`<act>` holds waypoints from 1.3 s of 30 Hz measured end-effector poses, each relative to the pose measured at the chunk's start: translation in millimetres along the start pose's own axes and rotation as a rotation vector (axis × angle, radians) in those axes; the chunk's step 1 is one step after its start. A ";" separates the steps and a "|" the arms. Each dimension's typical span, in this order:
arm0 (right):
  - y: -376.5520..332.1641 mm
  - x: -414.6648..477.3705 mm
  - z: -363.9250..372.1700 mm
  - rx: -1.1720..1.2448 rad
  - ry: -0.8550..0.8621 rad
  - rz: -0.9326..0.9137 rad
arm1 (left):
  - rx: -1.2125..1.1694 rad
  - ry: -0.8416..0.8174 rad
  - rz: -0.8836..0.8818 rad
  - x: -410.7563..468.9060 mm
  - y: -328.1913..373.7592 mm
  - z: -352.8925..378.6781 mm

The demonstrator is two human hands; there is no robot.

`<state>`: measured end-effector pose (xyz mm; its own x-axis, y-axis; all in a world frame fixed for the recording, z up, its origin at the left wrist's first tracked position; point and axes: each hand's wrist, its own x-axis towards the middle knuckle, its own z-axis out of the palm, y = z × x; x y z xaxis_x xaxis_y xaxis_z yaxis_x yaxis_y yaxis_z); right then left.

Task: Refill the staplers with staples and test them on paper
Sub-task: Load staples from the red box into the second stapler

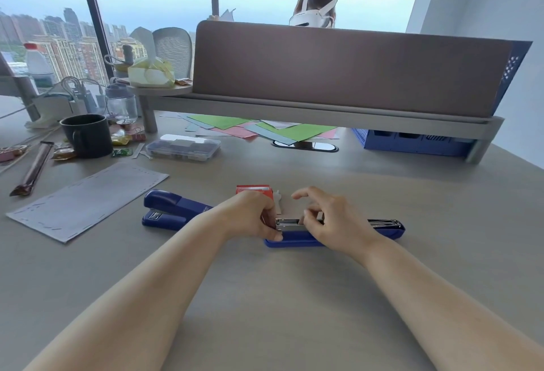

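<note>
Nearest, the left hand [253,214] is pinching the front of the opened blue stapler [297,239] lying flat on the desk [294,297], while the right hand [323,223] is pressing a staple strip [290,221] into its magazine, fingers closed on it. Just behind sits the red staple box [253,189]; the second, closed stapler [173,208] and the stapled grey paper [88,200] are lying to the left, so this one's closing and testing seem to be remaining.

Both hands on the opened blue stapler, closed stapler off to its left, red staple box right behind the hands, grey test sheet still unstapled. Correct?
Not quite. The head view shows the grey sheet already has rows of staples along its edges. The rest stands: left hand and right hand on the opened stapler, closed stapler to its left, red box behind.
</note>
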<state>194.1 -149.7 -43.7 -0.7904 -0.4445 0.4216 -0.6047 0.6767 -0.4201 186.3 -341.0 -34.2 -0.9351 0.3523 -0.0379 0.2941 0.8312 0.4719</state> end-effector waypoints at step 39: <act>45.7 -24.8 -51.3 0.628 0.259 0.301 | 0.029 0.095 -0.003 1.4 6.5 6.9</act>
<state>191.2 -77.7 -32.1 -0.9291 -0.0877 0.3594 -0.3698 0.2502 -0.8948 188.3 -332.2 -37.3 -0.9501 0.3086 0.0447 0.2954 0.8449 0.4459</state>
